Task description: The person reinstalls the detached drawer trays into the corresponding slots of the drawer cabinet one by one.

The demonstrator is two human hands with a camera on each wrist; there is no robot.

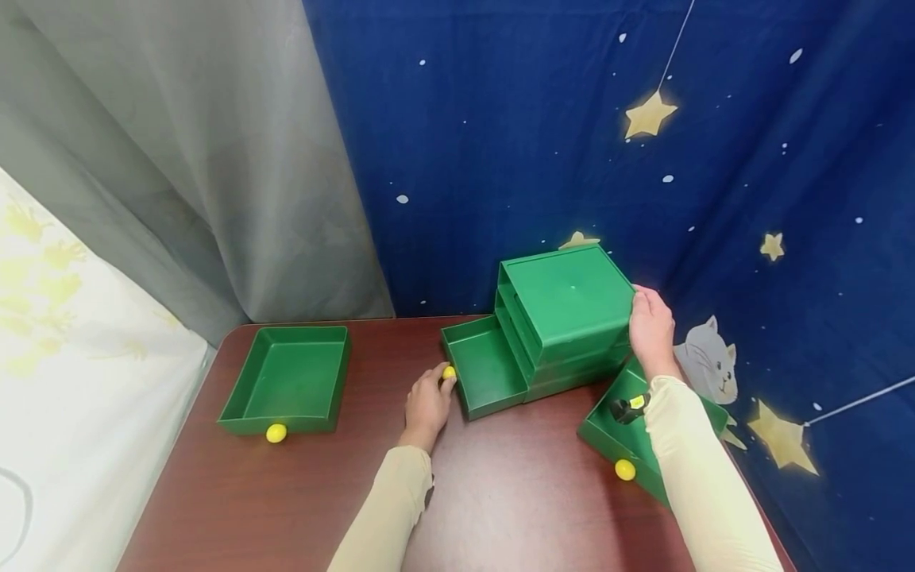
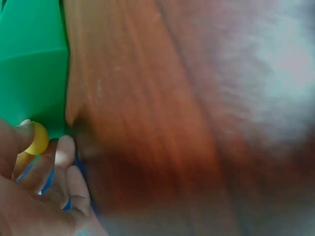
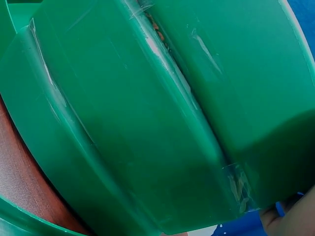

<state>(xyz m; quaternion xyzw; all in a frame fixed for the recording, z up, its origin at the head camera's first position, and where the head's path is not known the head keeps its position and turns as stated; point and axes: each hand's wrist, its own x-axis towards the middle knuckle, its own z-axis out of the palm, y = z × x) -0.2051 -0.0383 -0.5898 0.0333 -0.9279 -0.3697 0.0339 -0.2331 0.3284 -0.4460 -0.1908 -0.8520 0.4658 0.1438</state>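
A green plastic drawer cabinet (image 1: 572, 298) stands at the back of the table, with open slots on its left-facing front. From its lowest slot, a green drawer (image 1: 489, 365) is pulled partway out. My left hand (image 1: 426, 403) pinches the drawer's round yellow knob (image 2: 39, 139) between thumb and fingers. At the cabinet's far right edge, my right hand (image 1: 651, 324) grips the body. In the right wrist view, clear tape (image 3: 238, 189) shows on the cabinet's side, and part of that hand is hidden behind the corner.
A removed green drawer (image 1: 277, 423) with a yellow knob (image 1: 276, 433) lies at the table's left. Another loose drawer (image 1: 604, 437) sits at the right, partly under my right forearm, its yellow knob (image 1: 625, 469) facing me. Grey and blue star-patterned curtains (image 1: 465, 159) hang behind the table.
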